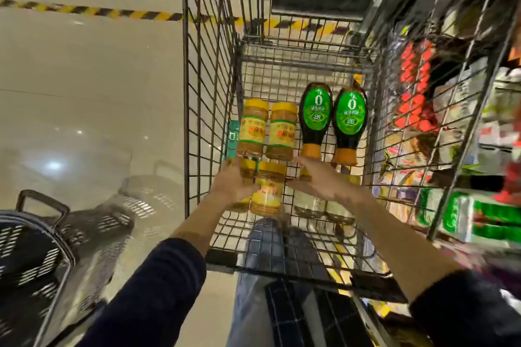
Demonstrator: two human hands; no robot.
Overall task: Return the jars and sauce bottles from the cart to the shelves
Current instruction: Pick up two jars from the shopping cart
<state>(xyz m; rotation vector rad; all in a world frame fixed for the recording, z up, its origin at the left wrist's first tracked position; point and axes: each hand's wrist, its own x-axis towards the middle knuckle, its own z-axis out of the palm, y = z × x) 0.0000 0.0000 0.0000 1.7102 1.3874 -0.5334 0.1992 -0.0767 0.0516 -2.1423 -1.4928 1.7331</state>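
Observation:
Inside the wire cart lie two yellow-lidded jars side by side and two dark sauce bottles with green labels, caps toward me. Nearer to me, a third yellow-lidded jar lies on the cart floor. My left hand wraps around another jar just left of it, mostly hidden by the fingers. My right hand hovers with fingers spread over clear bottles on the cart floor, touching none that I can see.
Shelves packed with red and green packages stand close on the right, blurred. A dark plastic basket sits at lower left on the shiny floor. A yellow-black hazard stripe crosses the floor ahead.

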